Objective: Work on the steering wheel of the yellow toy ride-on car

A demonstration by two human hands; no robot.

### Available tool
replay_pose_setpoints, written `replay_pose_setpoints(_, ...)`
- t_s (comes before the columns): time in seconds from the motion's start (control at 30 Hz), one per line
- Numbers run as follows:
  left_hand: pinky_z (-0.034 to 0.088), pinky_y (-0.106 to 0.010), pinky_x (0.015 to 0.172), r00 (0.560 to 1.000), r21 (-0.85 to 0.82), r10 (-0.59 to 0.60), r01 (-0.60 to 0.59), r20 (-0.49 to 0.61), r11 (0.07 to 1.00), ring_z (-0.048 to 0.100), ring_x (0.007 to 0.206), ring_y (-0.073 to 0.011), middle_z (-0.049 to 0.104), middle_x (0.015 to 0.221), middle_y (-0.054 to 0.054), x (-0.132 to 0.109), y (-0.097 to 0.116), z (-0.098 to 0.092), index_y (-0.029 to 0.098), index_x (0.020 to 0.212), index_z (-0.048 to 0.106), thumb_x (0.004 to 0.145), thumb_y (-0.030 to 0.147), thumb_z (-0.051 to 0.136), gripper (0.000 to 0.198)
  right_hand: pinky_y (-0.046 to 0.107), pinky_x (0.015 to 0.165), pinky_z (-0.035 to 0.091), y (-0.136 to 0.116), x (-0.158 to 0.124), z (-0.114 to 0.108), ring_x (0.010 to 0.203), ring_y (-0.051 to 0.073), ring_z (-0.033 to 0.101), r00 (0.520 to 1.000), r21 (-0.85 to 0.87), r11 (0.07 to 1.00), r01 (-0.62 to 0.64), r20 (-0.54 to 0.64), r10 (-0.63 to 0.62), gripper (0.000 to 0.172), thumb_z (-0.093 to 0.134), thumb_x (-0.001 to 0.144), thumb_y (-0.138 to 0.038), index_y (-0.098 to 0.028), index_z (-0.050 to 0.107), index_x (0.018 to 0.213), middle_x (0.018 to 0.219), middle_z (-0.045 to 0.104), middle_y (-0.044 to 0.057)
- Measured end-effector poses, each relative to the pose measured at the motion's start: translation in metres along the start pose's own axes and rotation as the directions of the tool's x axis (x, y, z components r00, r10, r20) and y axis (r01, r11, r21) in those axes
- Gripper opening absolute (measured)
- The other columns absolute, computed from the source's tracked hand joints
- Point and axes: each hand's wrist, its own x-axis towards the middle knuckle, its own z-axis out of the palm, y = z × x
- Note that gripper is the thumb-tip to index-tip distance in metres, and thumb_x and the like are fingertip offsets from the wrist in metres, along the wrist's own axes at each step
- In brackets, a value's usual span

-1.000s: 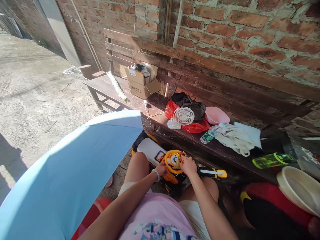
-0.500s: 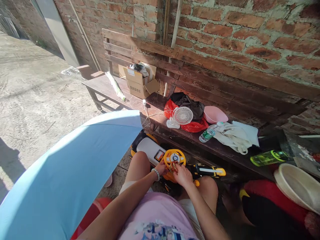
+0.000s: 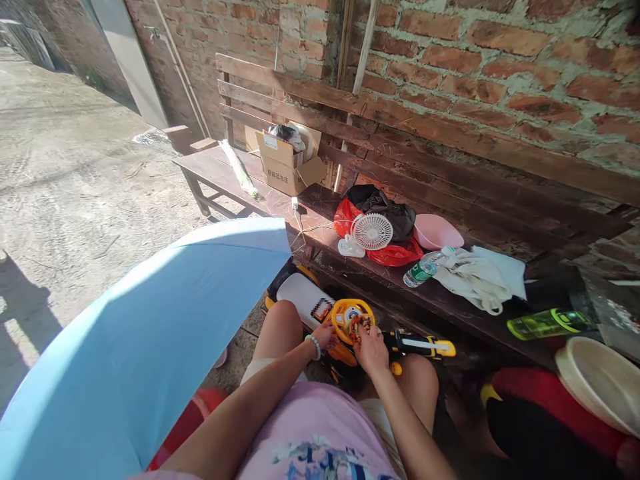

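A yellow toy steering wheel (image 3: pixel 371 309) with a pale hub belongs to a black, white and yellow ride-on toy (image 3: pixel 300 294) between my knees. My right hand (image 3: pixel 373 348) is closed on a crumpled, reddish-brown patterned cloth (image 3: pixel 361 325), pressed over the lower right of the wheel. At the wheel's left rim, my left hand (image 3: pixel 325 336), with a beaded bracelet at the wrist, has its fingers curled against the rim. Its fingertips are partly hidden.
Along the brick wall, a wooden bench (image 3: pixel 210 165) bears a cardboard box (image 3: pixel 277 170), a white fan (image 3: pixel 373 231), a water bottle (image 3: pixel 420 272) and a green bottle (image 3: pixel 545 325). A blue umbrella (image 3: pixel 150 320) covers the lower left. Another person's dark-clothed leg (image 3: pixel 530 420) is at right, near a beige basin (image 3: pixel 600 380).
My right hand has shifted slightly up and right on the wheel, and the cloth in it is more bunched. The left hand stays close to the rim. The view has tilted slightly.
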Motion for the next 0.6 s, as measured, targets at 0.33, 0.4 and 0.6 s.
replay_pose_setpoints(0.33, 0.055, -0.03, 0.081, 0.998, -0.075, -0.059, 0.061, 0.027, 0.995, 0.07, 0.081, -0.0167, 0.075, 0.112, -0.007, -0.001, 0.002, -0.005, 0.022, 0.123, 0.067, 0.106, 0.056, 0.054, 0.04, 0.033, 0.111, 0.049, -0.014, -0.004, -0.024, 0.131, 0.025, 0.064, 0.994, 0.21, 0.973, 0.1, 0.021, -0.107, 0.062, 0.057, 0.099, -0.023, -0.03, 0.057, 0.161, 0.144, 0.063, 0.012)
replay_pose_setpoints(0.4, 0.056, -0.03, 0.082, 0.997, -0.093, -0.068, 0.071, 0.036, 0.993, 0.069, 0.081, -0.0165, 0.075, 0.113, -0.006, -0.002, 0.002, -0.006, 0.023, 0.123, 0.067, 0.107, 0.061, 0.048, 0.045, 0.034, 0.116, 0.046, -0.023, 0.009, -0.036, 0.137, 0.026, 0.06, 0.992, 0.204, 0.971, 0.122, -0.068, -0.111, 0.066, 0.057, 0.1, -0.024, -0.029, 0.051, 0.166, 0.153, 0.058, 0.012)
replay_pose_setpoints(0.6, 0.058, -0.03, 0.084, 0.992, -0.112, -0.121, 0.125, 0.042, 0.986, 0.068, 0.083, -0.019, 0.074, 0.106, -0.008, -0.001, 0.005, -0.006, 0.018, 0.126, 0.067, 0.112, 0.063, 0.027, 0.062, 0.044, 0.112, 0.05, -0.059, 0.024, -0.03, 0.139, 0.032, 0.056, 0.974, 0.027, 0.977, 0.212, 0.072, -0.213, 0.064, 0.058, 0.101, -0.021, -0.032, 0.054, 0.163, 0.167, 0.049, 0.013)
